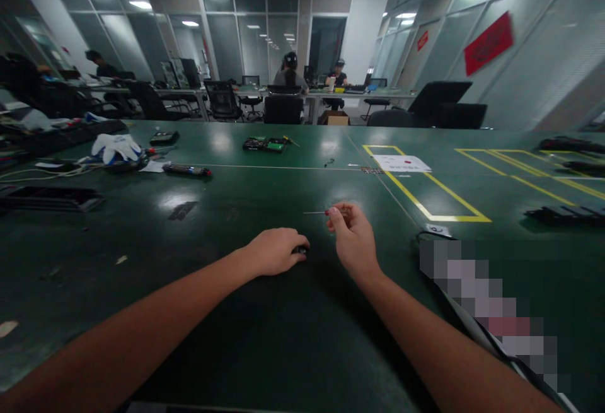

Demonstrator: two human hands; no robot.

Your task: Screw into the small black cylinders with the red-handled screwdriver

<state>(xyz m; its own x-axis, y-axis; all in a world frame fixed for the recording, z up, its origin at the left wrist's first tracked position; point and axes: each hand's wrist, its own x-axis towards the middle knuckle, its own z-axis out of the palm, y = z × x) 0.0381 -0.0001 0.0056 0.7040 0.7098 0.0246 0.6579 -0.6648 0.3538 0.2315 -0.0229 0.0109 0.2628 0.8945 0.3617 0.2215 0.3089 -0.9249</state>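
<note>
"What's the person at the green bench point(265, 350) got hold of?"

"The right hand point(352, 236) is raised a little off the surface, fingertips pinched together on a thin screwdriver point(326, 212) with a reddish grip; its fine shaft points left, level with the bench. It's above the middle of the surface, nearer the front edge than the back."

"And the left hand point(274, 250)?"

"Palm down on the bench just left of the other, fingers curled over a small dark part point(300, 250). Only a sliver shows at the fingertips, so I can't tell what it is."

"Anything else lying about?"

"Toward the back edge, a green circuit board point(265, 144). Over by the left edge, white gloves point(116, 147), a dark pen-like tool point(186, 170) and a black tray point(50, 198). To the right, a sheet of paper point(401, 162) sits inside a yellow taped rectangle point(454, 217)."
</note>
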